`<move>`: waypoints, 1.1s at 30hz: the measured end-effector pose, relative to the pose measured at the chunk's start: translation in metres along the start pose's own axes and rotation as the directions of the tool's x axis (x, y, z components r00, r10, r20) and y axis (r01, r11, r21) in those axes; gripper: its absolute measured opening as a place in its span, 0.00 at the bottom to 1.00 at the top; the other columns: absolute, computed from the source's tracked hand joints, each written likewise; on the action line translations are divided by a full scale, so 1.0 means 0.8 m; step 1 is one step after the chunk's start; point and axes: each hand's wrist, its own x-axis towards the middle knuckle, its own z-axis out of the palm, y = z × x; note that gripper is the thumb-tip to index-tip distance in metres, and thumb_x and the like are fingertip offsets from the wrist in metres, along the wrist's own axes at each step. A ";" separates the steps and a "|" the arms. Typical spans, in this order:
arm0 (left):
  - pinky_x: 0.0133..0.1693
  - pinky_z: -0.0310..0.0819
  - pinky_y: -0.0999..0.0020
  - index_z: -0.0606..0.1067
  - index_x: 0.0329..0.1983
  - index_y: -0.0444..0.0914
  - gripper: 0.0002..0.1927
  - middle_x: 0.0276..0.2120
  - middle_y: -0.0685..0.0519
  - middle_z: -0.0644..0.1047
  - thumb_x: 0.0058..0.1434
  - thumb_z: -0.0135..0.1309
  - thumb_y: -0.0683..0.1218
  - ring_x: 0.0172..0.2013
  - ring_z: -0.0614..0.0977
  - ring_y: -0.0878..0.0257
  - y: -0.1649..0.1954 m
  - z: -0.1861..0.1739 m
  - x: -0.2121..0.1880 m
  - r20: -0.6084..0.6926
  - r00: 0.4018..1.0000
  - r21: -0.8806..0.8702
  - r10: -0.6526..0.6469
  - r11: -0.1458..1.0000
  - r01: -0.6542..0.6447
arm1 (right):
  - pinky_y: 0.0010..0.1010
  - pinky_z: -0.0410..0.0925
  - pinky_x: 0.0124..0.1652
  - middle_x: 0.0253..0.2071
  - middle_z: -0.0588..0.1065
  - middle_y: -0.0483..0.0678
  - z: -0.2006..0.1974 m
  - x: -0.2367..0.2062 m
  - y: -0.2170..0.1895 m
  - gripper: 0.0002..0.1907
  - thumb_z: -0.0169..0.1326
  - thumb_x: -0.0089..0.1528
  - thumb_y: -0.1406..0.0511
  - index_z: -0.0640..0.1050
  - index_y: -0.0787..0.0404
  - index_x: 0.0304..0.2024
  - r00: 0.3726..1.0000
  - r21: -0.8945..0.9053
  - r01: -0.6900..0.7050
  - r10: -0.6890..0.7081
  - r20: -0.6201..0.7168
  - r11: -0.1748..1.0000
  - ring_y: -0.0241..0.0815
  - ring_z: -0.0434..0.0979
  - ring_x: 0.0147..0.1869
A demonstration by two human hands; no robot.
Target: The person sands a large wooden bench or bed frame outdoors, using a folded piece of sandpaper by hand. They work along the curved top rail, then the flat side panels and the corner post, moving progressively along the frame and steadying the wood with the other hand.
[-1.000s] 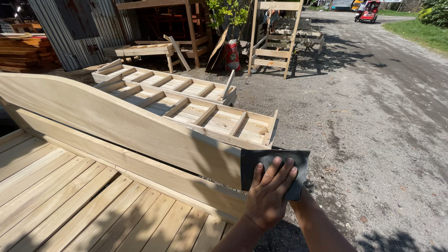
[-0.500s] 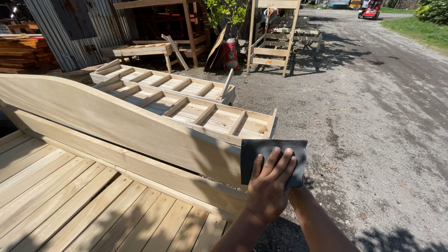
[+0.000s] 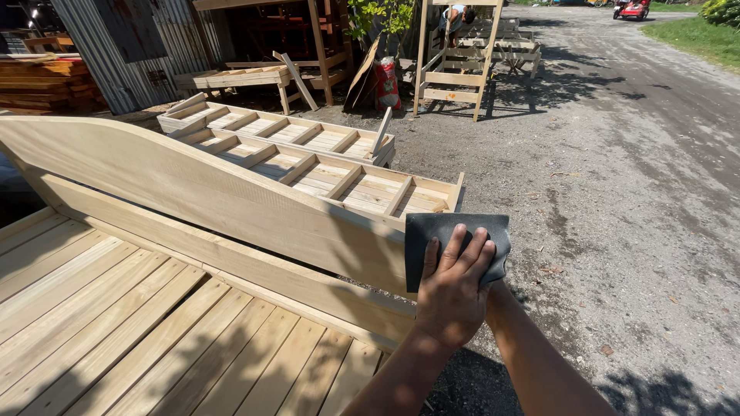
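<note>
Nearest the camera, two bare forearms rise from the bottom edge and meet at one visible hand (image 3: 451, 289), which looks like the right one laid on top; the left hand cannot be made out beneath it, so its state cannot be told. The visible hand lies flat with fingers (image 3: 456, 245) spread, pressing a dark grey sheet of sandpaper (image 3: 455, 239) against the end of a pale curved wooden board (image 3: 193, 189); it is not clenched around anything. Below the board lies a slatted wooden panel (image 3: 139, 323), partly in shadow. Just behind the board rest two ladder-like wooden frames (image 3: 324, 166) on the gravel ground (image 3: 617, 200). Farther back stand a low wooden bench (image 3: 235, 77), a red sack (image 3: 387, 83), an upright wooden frame (image 3: 455, 62) and a corrugated metal wall (image 3: 100, 38).
</note>
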 end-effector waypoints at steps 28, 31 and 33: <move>0.74 0.41 0.38 0.70 0.70 0.50 0.29 0.75 0.55 0.63 0.64 0.55 0.53 0.77 0.59 0.50 -0.006 0.007 0.003 0.011 1.000 0.069 0.000 0.998 0.000 | 0.38 0.54 0.73 0.76 0.57 0.49 0.029 -0.005 -0.016 0.32 0.30 0.74 0.48 0.55 0.56 0.74 0.996 -0.087 0.094 -0.094 0.004 0.992 0.45 0.55 0.79; 0.74 0.41 0.37 0.70 0.70 0.51 0.28 0.75 0.56 0.63 0.64 0.55 0.53 0.77 0.59 0.50 -0.010 0.012 0.011 -0.021 0.999 0.084 -0.027 0.996 0.029 | 0.39 0.54 0.73 0.76 0.57 0.51 0.034 -0.008 -0.015 0.33 0.32 0.73 0.47 0.55 0.57 0.74 0.997 -0.083 0.081 -0.081 -0.004 0.993 0.46 0.55 0.79; 0.74 0.41 0.36 0.70 0.70 0.51 0.29 0.75 0.57 0.62 0.64 0.55 0.53 0.77 0.58 0.51 -0.007 0.013 0.002 0.000 1.000 0.112 -0.001 0.994 0.001 | 0.40 0.54 0.73 0.76 0.57 0.51 0.037 -0.010 -0.015 0.34 0.34 0.73 0.46 0.55 0.57 0.75 0.997 -0.069 0.077 -0.078 -0.007 0.995 0.47 0.56 0.79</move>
